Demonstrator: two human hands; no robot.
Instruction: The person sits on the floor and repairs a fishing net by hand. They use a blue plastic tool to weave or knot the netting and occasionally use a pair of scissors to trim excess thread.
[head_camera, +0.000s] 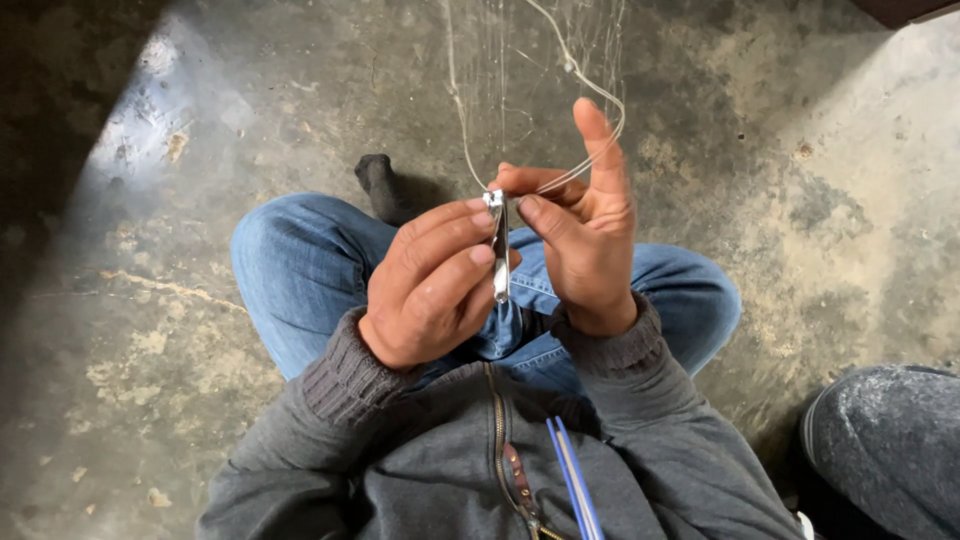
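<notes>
Fishing net (530, 60) of pale thin line is hanging above my crossed legs, over the concrete floor (200, 200), its strands running down to my hands. My right hand (585, 235) is pinching a strand between thumb and fingers, index finger raised. My left hand (430, 285) is closing its grip around a metal nail clipper (499, 245), held upright against the strand.

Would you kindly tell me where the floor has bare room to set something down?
Bare concrete floor lies left of the left knee, and more right of the right knee. It is crowded at the lap, where both hands hold a metal clipper and thin line.
</notes>
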